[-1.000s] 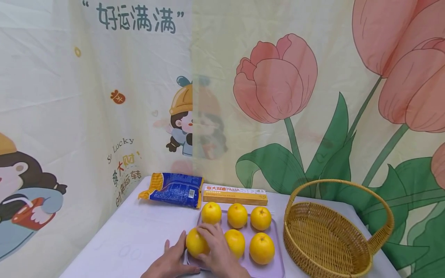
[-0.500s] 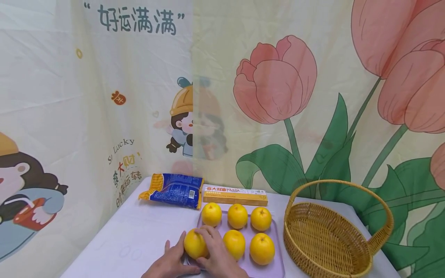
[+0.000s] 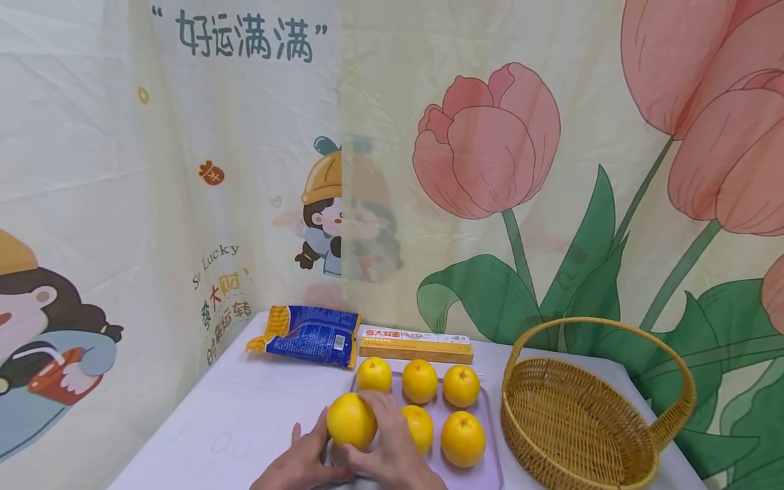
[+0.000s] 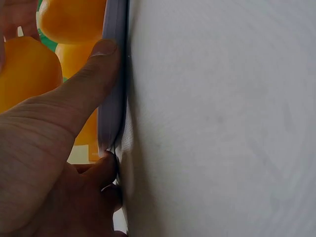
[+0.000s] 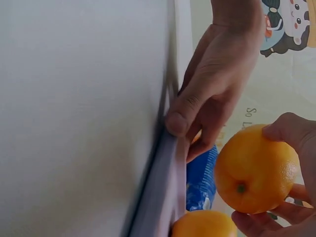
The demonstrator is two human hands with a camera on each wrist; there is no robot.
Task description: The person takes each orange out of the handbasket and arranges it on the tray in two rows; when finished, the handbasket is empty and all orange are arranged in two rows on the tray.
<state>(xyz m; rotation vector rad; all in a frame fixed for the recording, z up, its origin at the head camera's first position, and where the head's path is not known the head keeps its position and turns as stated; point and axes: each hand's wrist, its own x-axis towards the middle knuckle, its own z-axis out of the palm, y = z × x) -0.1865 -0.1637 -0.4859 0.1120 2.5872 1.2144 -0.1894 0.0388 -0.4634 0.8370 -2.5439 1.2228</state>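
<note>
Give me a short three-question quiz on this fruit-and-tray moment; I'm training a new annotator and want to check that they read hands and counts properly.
1. True or false: the right hand grips a yellow fruit that is lifted off the tray.
2. How many yellow fruits remain resting on the tray?
A. three
B. five
C. seven
3. What does the left hand hold, and what lies in the wicker basket?

Key
1. True: the right wrist view shows the fruit clear of the tray, fingers curled round it.
2. B.
3. Its thumb and fingers pinch the tray's left edge; nothing shows inside the basket.
</note>
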